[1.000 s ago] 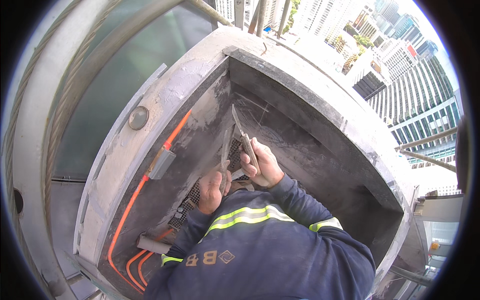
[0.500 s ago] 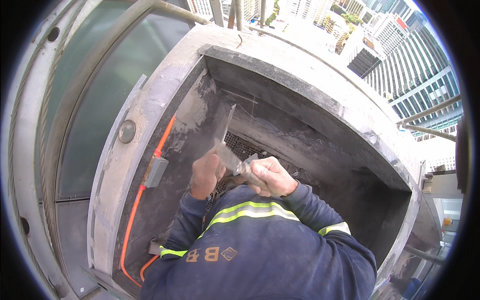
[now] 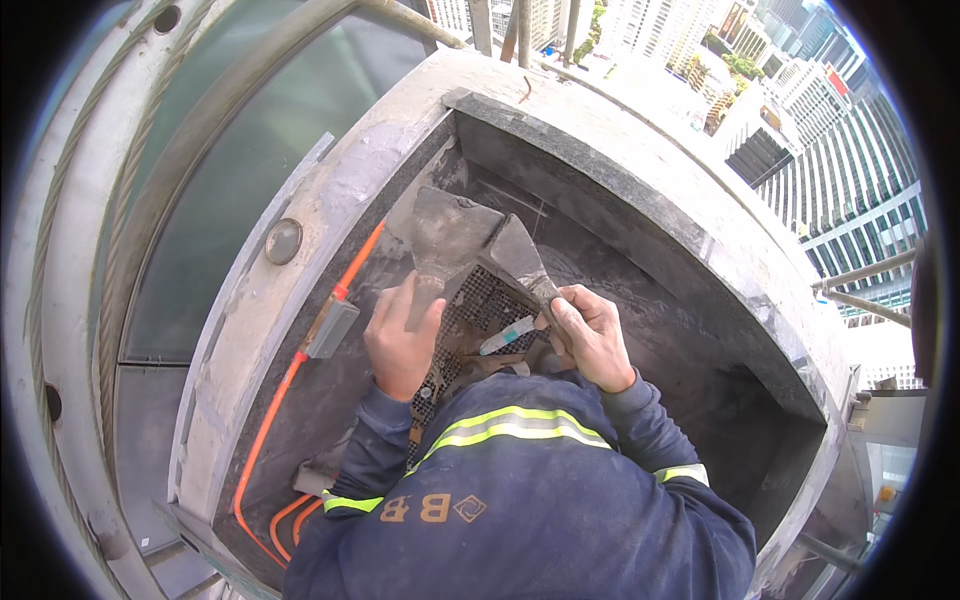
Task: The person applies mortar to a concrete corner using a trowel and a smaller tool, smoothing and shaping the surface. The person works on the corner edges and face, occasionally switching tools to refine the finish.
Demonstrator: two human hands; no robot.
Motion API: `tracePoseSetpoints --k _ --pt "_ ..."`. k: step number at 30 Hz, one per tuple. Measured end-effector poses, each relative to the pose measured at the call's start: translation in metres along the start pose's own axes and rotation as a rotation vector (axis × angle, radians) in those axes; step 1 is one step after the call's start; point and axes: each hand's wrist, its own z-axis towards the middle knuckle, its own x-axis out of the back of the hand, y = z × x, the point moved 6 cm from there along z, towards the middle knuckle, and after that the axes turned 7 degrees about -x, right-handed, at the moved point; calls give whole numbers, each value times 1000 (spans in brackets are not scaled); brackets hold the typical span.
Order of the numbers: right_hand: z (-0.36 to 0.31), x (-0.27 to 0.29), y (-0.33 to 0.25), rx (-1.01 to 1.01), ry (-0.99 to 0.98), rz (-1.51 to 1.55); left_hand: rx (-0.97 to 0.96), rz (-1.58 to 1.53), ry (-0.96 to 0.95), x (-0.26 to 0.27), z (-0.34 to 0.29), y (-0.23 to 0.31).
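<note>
My left hand (image 3: 402, 340) is closed around the handle of a wide putty knife (image 3: 452, 235), its grey, smeared blade facing me and pointing away. In my right hand (image 3: 592, 335) is a narrower putty knife (image 3: 517, 255), tilted to the left. The tip of the narrower blade meets the right edge of the wide one; whether they press together I cannot tell. A white tube with a teal band (image 3: 507, 335) lies below, between my hands. Dark mesh (image 3: 485, 297) lies beneath the knives.
A dark recess with a stone rim (image 3: 640, 180) surrounds my arms. Orange conduit (image 3: 262, 430) with a grey junction box (image 3: 332, 330) runs along its left wall. Glass panels (image 3: 250, 190) and a wire rope (image 3: 110, 250) stand further left. Tall buildings show far below, beyond the ledge.
The wide blade has turned from edge-on to face-on. My right hand has moved right, and its narrower knife now shows clearly. The whole view has shifted slightly.
</note>
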Motion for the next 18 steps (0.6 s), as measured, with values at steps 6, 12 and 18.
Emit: tracePoseSetpoints --k 6,12,18 --pt "12 -21 4 8 -94 -1 -111 -34 -66 -7 -18 12" --pt "9 -40 -8 135 -101 -104 -183 98 -105 -11 -43 8" --pt "69 -28 36 -32 -66 34 108 91 -135 -1 -94 -37"
